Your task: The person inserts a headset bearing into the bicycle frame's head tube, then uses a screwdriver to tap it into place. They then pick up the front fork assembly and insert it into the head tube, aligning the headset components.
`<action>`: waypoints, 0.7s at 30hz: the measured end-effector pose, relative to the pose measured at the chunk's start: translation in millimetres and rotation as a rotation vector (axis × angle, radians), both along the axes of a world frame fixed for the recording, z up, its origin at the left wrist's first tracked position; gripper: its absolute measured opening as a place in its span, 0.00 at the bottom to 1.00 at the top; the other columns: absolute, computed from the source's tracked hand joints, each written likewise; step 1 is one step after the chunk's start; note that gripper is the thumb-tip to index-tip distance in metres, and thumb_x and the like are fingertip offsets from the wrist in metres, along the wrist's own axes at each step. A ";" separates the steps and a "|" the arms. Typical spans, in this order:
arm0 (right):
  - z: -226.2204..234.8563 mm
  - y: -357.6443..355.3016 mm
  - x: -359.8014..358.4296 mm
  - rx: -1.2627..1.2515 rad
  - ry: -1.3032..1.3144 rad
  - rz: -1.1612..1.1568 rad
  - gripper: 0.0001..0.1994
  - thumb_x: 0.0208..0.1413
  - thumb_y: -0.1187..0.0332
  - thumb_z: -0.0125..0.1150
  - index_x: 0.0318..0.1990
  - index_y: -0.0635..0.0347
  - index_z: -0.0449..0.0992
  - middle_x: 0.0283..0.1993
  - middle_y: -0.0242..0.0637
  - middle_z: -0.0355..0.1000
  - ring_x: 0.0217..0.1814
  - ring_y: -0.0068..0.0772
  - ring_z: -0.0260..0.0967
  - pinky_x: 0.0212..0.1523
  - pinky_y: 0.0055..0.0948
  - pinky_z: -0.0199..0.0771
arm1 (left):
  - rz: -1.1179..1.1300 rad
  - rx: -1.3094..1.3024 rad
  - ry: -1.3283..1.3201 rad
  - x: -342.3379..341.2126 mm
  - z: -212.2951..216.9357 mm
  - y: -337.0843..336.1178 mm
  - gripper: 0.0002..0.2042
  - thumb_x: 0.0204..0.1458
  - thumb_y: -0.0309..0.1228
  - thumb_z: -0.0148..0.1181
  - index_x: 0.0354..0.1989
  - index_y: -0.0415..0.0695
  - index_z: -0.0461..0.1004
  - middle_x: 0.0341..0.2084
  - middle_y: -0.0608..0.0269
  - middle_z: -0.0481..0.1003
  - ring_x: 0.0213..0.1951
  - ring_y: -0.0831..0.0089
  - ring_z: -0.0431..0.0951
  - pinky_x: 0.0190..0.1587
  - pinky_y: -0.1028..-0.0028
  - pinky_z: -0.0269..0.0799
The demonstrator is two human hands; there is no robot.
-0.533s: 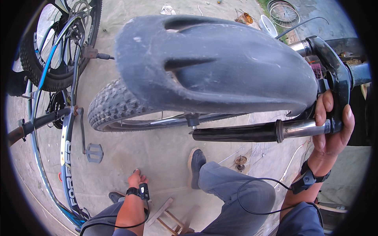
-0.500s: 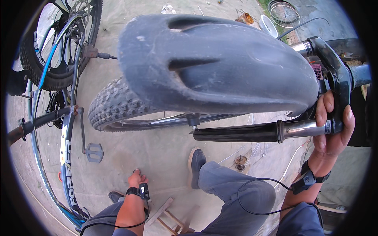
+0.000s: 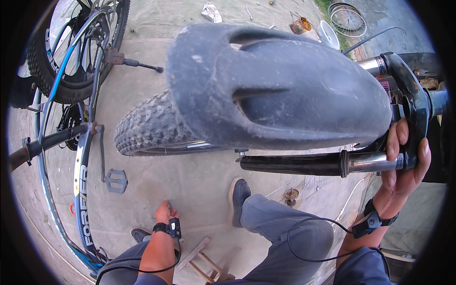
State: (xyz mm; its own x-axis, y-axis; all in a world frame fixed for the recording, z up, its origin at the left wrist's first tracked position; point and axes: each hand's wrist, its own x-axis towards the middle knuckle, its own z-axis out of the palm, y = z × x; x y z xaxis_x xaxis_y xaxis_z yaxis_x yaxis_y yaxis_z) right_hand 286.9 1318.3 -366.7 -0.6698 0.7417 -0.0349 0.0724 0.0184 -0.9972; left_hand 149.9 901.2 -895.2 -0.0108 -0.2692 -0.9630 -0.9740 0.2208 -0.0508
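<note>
My right hand [image 3: 403, 166] grips a black suspension fork [image 3: 294, 165] near its crown, with fingers wrapped round the upper silver tube. Over the fork sits a scuffed dark plastic mudguard [image 3: 304, 90], tapering away to the left. Below and behind it shows a knobby bicycle tyre [image 3: 152, 126], partly hidden by the mudguard. Low on the left, my left hand [image 3: 167, 212] hangs over the floor near my knee. Its fingers are curled together, and what they hold, if anything, is too small to make out.
A bicycle frame [image 3: 80, 175] with wheel, crank and pedal [image 3: 116, 181] stands along the left. A small wooden stool [image 3: 202, 259] is by my legs. Loose spokes and a wheel hub [image 3: 291, 194] lie on the floor. At the back are bare rims [image 3: 348, 20] and a white basin [image 3: 327, 35].
The mudguard's tip has shifted right and slightly down in view, uncovering more of the tyre. The fork has moved slightly right with my right hand still on it. My left hand stays curled.
</note>
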 end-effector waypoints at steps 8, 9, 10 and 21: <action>4.8 -20.7 -16.3 -0.026 -0.070 -0.109 0.25 0.63 0.48 0.55 0.41 0.68 0.68 0.29 0.48 0.75 0.08 0.16 0.55 0.08 0.13 0.54 | 0.020 0.112 0.057 -13.1 47.6 23.6 0.17 0.56 0.39 0.61 0.50 0.45 0.68 0.40 0.56 0.65 0.40 0.64 0.71 0.43 0.53 0.74; 7.3 -22.8 -20.6 0.026 -0.135 -0.099 0.24 0.62 0.48 0.55 0.40 0.68 0.70 0.28 0.47 0.75 0.09 0.16 0.55 0.08 0.14 0.53 | 0.017 0.174 0.085 -18.9 58.3 25.9 0.18 0.57 0.40 0.60 0.50 0.45 0.68 0.41 0.56 0.65 0.41 0.65 0.71 0.44 0.53 0.75; 10.8 -27.8 -24.0 0.075 -0.201 -0.099 0.24 0.61 0.49 0.56 0.40 0.68 0.71 0.28 0.45 0.76 0.09 0.16 0.55 0.08 0.15 0.53 | 0.035 0.228 0.112 -26.5 70.2 28.6 0.18 0.57 0.40 0.60 0.51 0.44 0.67 0.42 0.56 0.65 0.41 0.66 0.72 0.45 0.54 0.75; 27.7 -120.3 -39.5 0.069 -0.217 -0.022 0.18 0.59 0.56 0.63 0.43 0.65 0.76 0.29 0.32 0.77 0.14 0.12 0.56 0.14 0.15 0.55 | 0.170 0.697 0.782 -100.4 312.3 16.2 0.16 0.58 0.37 0.63 0.48 0.44 0.68 0.42 0.59 0.72 0.42 0.68 0.78 0.44 0.64 0.76</action>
State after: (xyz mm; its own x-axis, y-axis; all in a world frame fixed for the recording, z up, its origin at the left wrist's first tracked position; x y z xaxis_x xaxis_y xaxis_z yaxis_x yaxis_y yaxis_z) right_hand 247.4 1198.1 -339.0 -0.6362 0.7613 -0.1251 0.2858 0.0819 -0.9548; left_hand 49.5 917.4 -582.9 -0.7082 0.2833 -0.6467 -0.7018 -0.1823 0.6887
